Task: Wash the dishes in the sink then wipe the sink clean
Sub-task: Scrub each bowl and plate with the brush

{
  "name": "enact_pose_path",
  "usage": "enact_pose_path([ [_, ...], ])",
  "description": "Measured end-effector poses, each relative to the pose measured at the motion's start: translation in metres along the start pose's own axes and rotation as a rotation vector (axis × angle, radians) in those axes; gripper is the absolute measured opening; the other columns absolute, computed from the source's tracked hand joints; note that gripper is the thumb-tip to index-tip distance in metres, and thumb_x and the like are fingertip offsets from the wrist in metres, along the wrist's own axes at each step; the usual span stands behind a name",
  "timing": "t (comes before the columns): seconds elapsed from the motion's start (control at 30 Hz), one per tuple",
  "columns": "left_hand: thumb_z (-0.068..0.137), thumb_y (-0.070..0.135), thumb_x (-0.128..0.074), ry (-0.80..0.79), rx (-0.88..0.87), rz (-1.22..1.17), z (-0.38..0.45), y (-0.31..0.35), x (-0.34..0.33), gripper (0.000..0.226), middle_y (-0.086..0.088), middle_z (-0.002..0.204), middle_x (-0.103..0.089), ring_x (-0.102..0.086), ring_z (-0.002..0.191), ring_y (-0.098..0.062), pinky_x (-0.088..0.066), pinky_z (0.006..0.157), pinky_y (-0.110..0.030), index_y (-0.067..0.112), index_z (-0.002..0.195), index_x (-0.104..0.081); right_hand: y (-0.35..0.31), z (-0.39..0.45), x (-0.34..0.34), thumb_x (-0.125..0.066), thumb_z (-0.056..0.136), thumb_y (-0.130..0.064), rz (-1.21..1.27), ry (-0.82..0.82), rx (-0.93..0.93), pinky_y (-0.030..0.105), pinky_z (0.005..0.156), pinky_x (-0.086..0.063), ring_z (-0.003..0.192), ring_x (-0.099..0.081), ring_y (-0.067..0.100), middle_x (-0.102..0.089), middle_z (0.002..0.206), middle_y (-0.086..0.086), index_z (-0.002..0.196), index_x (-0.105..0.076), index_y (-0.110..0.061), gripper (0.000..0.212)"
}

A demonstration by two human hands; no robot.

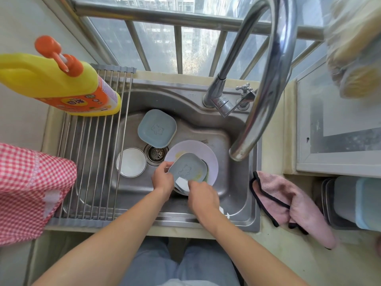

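Observation:
In the steel sink, my left hand grips the left edge of a small blue square dish with a bear outline, held tilted over a lilac round plate. My right hand pinches a white sponge against the dish's lower edge. A second blue square dish lies at the back of the basin. A white round bowl sits left of the drain. Something dark or green shows under the held dish, mostly hidden.
A tall curved faucet arches over the sink's right side. A roll-up drying rack covers the left part, with a yellow detergent bottle at its back. A pink cloth lies on the right counter. A red checked cloth is at the left.

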State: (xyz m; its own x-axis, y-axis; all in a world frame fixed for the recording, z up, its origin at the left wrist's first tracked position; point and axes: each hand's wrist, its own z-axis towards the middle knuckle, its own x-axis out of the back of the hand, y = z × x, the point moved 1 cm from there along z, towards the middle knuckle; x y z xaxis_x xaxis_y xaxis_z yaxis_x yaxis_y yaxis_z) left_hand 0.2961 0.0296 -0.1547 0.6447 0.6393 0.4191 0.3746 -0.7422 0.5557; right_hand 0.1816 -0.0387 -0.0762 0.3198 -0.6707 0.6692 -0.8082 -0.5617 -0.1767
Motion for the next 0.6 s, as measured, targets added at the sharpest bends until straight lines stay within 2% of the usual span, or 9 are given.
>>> enact_pose_path([
  [0.07, 0.080, -0.011, -0.042, 0.006, 0.003, 0.028, 0.001, 0.003, 0.002, 0.048, 0.001, 0.096, -0.074, -0.068, 0.087, -0.020, -0.048, 0.065, -0.023, 0.021, 0.103, -0.070, 0.009, 0.006, 0.003, -0.046, 0.090, -0.005, 0.068, 0.050, 0.000, 0.036, 0.068, -0.042, 0.093, -0.063, 0.038, -0.068, 0.101, 0.012, 0.104, -0.057, -0.022, 0.024],
  [0.13, 0.080, -0.009, -0.043, 0.017, 0.031, 0.051, 0.003, 0.005, 0.006, 0.049, 0.000, 0.095, -0.073, -0.067, 0.086, -0.021, -0.050, 0.068, -0.024, 0.022, 0.104, -0.072, 0.022, 0.012, 0.004, -0.046, 0.095, -0.014, 0.118, 0.117, 0.021, 0.034, 0.066, -0.038, 0.089, -0.063, 0.039, -0.068, 0.097, 0.012, 0.103, -0.056, -0.024, 0.016],
  [0.23, 0.080, -0.005, -0.048, -0.010, 0.071, 0.074, 0.005, 0.000, 0.010, 0.050, -0.003, 0.099, -0.075, -0.071, 0.088, -0.026, -0.062, 0.078, -0.042, 0.025, 0.106, -0.077, 0.034, 0.020, 0.003, -0.048, 0.098, -0.026, 0.164, 0.212, 0.035, 0.036, 0.064, -0.040, 0.085, -0.063, 0.040, -0.069, 0.092, 0.008, 0.103, -0.054, -0.025, 0.008],
  [0.3, 0.084, -0.005, -0.049, -0.040, 0.098, 0.069, -0.003, -0.005, 0.009, 0.046, -0.006, 0.101, -0.075, -0.072, 0.083, -0.029, -0.064, 0.066, -0.045, 0.020, 0.108, -0.078, 0.040, 0.024, 0.004, -0.049, 0.097, -0.021, 0.097, 0.212, 0.028, 0.037, 0.063, -0.042, 0.081, -0.063, 0.038, -0.067, 0.090, 0.005, 0.102, -0.049, -0.026, 0.007],
  [0.4, 0.090, -0.006, -0.051, -0.041, 0.137, -0.006, -0.013, -0.006, 0.009, 0.036, -0.010, 0.102, -0.070, -0.070, 0.074, -0.032, -0.061, 0.049, -0.039, 0.007, 0.114, -0.074, 0.042, 0.018, 0.009, -0.052, 0.092, -0.004, -0.107, 0.140, 0.049, 0.038, 0.062, -0.037, 0.082, -0.064, 0.035, -0.059, 0.092, 0.003, 0.109, -0.046, -0.024, 0.027],
  [0.5, 0.092, -0.005, -0.053, -0.037, 0.135, -0.003, -0.013, 0.002, 0.013, 0.032, -0.009, 0.098, -0.068, -0.069, 0.066, -0.030, -0.061, 0.049, -0.041, 0.004, 0.115, -0.073, 0.037, 0.004, 0.010, -0.050, 0.095, -0.001, -0.223, 0.095, 0.063, 0.037, 0.064, -0.038, 0.094, -0.068, 0.031, -0.063, 0.109, 0.005, 0.124, -0.047, -0.021, 0.035],
  [0.6, 0.090, -0.001, -0.054, -0.057, 0.116, 0.063, -0.013, 0.010, 0.011, 0.030, -0.009, 0.098, -0.071, -0.070, 0.062, -0.026, -0.060, 0.048, -0.039, 0.005, 0.111, -0.075, 0.027, 0.000, 0.007, -0.050, 0.096, 0.000, -0.251, 0.074, 0.038, 0.035, 0.066, -0.039, 0.099, -0.068, 0.028, -0.063, 0.116, 0.006, 0.126, -0.047, -0.018, 0.035],
])
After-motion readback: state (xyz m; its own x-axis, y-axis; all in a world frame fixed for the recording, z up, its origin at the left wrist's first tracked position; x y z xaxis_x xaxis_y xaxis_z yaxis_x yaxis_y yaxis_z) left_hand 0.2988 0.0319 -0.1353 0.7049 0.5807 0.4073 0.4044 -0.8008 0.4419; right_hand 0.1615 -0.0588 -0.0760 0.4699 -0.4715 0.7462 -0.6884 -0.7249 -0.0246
